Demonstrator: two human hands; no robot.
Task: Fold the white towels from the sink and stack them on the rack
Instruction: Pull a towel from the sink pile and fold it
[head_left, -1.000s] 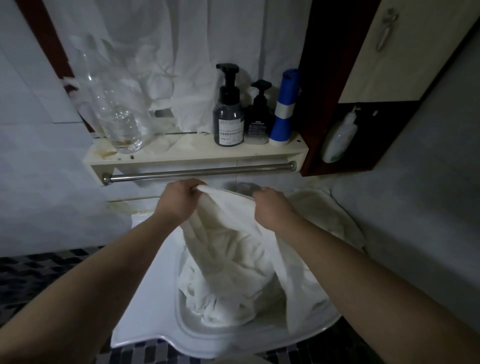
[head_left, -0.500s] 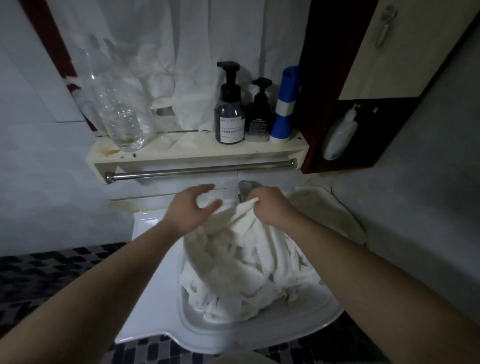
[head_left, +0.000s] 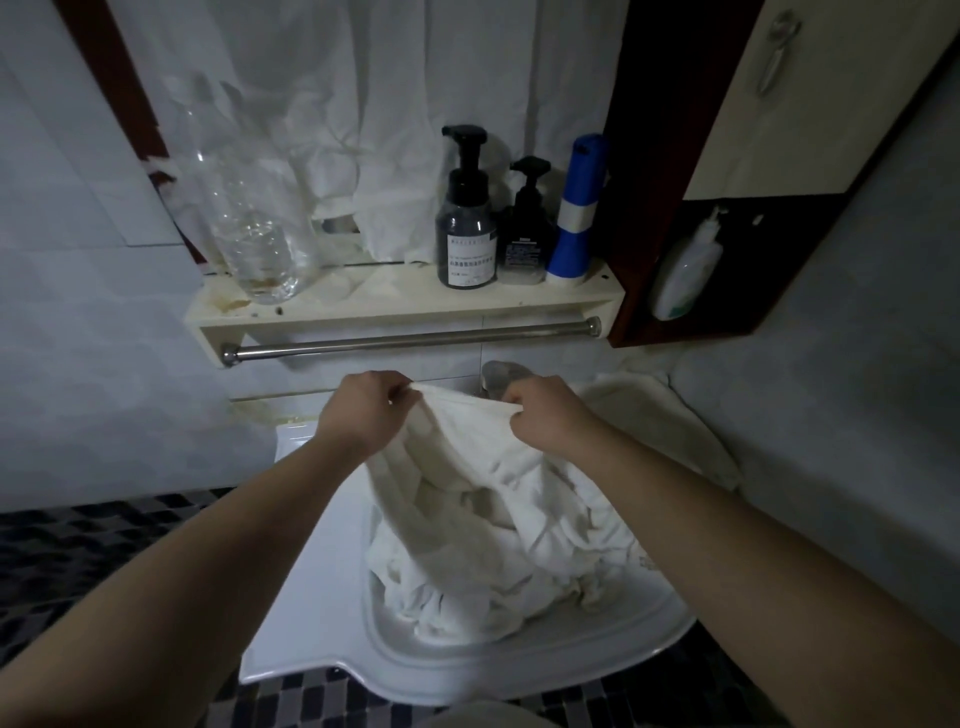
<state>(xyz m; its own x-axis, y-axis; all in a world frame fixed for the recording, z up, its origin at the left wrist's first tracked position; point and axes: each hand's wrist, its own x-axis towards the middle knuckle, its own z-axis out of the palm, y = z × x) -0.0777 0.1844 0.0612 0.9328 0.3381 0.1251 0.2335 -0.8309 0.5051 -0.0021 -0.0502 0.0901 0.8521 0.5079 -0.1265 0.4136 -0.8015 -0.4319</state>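
Observation:
A crumpled heap of white towels (head_left: 498, 551) fills the white sink (head_left: 519, 670). My left hand (head_left: 363, 410) and my right hand (head_left: 545, 415) each pinch the top edge of one towel, held stretched between them above the heap, just below the rail. The rack is a cream wall shelf (head_left: 405, 306) with a steel rail (head_left: 415, 340) under it. A flat folded towel (head_left: 660, 421) lies on the counter to the right of the sink.
On the shelf stand a clear plastic bottle (head_left: 260, 239), two dark pump bottles (head_left: 465, 218) and a blue canister (head_left: 576, 213). A tap (head_left: 498, 376) shows behind the towel. A dark wooden cabinet (head_left: 727, 270) with a white bottle hangs at right. White cloth hangs behind the shelf.
My left hand, which had let go half a second ago, now pinches the towel's edge again. Both hands have lifted that edge and drawn it taut between them.

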